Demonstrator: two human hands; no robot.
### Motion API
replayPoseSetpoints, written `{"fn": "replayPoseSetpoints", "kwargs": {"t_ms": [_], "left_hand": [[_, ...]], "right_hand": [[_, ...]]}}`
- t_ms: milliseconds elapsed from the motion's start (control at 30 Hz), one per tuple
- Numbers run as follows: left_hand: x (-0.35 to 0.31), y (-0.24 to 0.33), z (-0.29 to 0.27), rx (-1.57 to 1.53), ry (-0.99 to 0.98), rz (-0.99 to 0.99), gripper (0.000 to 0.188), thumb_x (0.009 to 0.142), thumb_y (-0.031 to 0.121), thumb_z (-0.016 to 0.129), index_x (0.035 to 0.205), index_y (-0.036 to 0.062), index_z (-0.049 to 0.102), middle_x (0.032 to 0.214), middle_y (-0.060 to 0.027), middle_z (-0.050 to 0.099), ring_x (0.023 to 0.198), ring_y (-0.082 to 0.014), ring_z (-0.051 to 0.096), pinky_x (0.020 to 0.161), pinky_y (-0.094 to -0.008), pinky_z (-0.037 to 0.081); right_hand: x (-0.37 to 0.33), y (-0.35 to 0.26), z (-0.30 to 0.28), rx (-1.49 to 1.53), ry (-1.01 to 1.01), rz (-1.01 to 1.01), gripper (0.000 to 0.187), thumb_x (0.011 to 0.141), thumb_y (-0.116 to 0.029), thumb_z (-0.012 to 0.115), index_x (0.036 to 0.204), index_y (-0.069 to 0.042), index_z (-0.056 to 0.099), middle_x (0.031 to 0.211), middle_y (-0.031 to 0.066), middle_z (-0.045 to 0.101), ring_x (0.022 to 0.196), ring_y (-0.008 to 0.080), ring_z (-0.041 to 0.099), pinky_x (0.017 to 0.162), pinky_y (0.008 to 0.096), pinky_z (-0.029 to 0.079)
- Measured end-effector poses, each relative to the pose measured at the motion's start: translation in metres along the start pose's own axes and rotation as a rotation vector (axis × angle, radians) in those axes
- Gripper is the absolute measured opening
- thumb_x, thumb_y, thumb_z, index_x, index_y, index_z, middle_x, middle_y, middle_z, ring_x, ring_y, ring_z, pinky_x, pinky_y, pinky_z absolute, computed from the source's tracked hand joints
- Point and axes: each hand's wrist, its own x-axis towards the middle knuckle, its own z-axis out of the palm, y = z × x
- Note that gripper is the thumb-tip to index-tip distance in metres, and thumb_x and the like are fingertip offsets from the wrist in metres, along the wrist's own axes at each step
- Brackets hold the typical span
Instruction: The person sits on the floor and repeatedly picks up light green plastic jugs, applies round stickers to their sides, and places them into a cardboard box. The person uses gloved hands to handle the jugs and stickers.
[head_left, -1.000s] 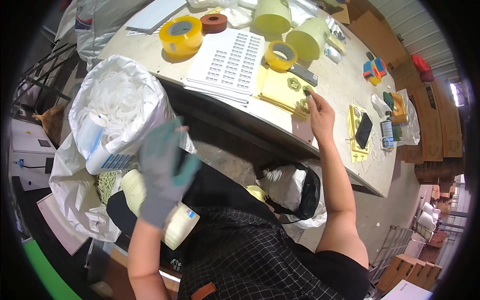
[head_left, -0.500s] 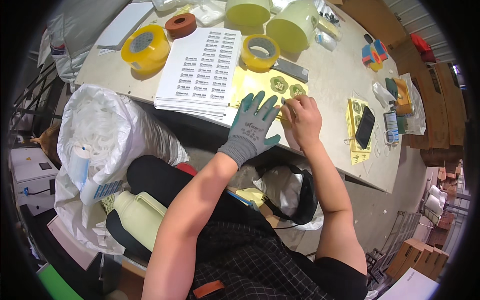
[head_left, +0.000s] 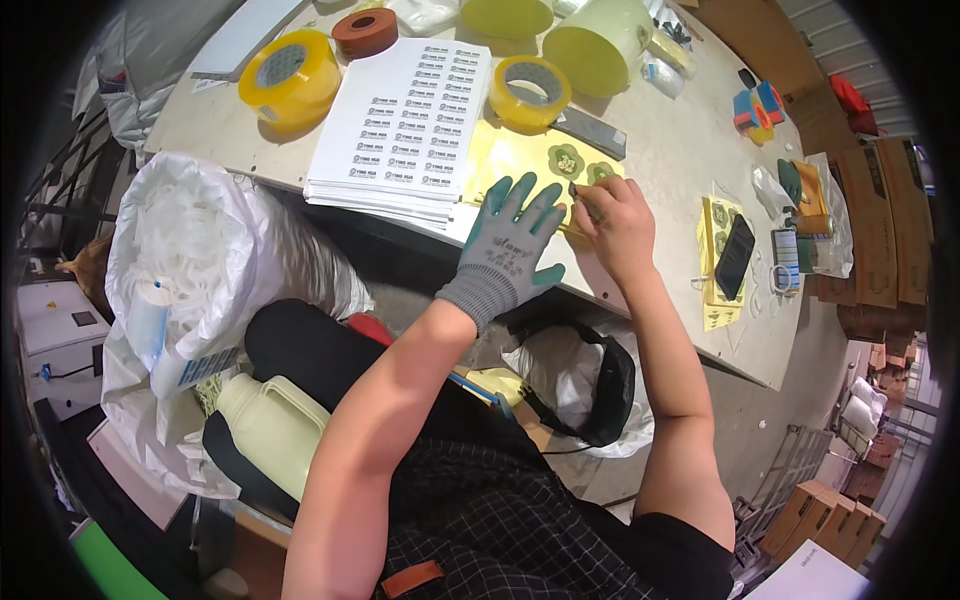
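Observation:
My left hand (head_left: 508, 238), in a grey knit glove with green fingertips, lies with spread fingers at the near edge of a yellow sheet (head_left: 508, 152). Round green stickers (head_left: 566, 160) are printed on that sheet. My bare right hand (head_left: 622, 222) is just to the right, its thumb and fingers pinched around a small dark thin piece (head_left: 573, 188) over the sheet's near edge. Its kind is too small to tell. A grey bar (head_left: 592, 134) lies along the sheet's far side, next to a yellow tape roll (head_left: 530, 92).
Left of the sheet sits a stack of printed white label sheets (head_left: 395, 130). Beyond are a larger tape roll (head_left: 288, 80) and a brown roll (head_left: 365, 34). A phone (head_left: 735, 257) lies at right. Below the table stand a white sack (head_left: 290, 250) and a black-rimmed bag (head_left: 565, 375).
The whole view has shifted slightly. My right hand has moved a little away and to the right, still pinching the dark piece. My left hand stays spread beside it.

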Motion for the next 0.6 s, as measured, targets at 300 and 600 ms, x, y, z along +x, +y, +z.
{"fn": "replayPoseSetpoints", "kwargs": {"t_ms": [300,600], "left_hand": [[-0.001,0.003,-0.004,0.019,-0.055,-0.013,0.084,0.095,0.061,0.067,0.162,0.0121,0.051,0.173,-0.0107,0.04,0.163,-0.0364,0.029,0.134,-0.0571,0.018],[0.005,0.008,-0.027,0.085,-0.197,-0.022,0.085,0.097,0.061,0.066,0.164,0.0126,0.047,0.172,-0.0135,0.041,0.164,-0.0367,0.029,0.134,-0.0594,0.016]], "right_hand": [[0.01,0.004,0.008,0.034,-0.043,0.032,0.031,0.092,-0.01,0.078,0.122,-0.013,0.082,0.106,0.0084,0.069,0.095,0.0261,0.067,0.081,0.0371,0.057],[0.028,-0.029,-0.04,0.948,0.241,0.593,0.03,0.11,-0.016,0.066,0.134,-0.002,0.077,0.105,0.0008,0.069,0.084,0.0063,0.057,0.07,0.0225,0.048]]}}
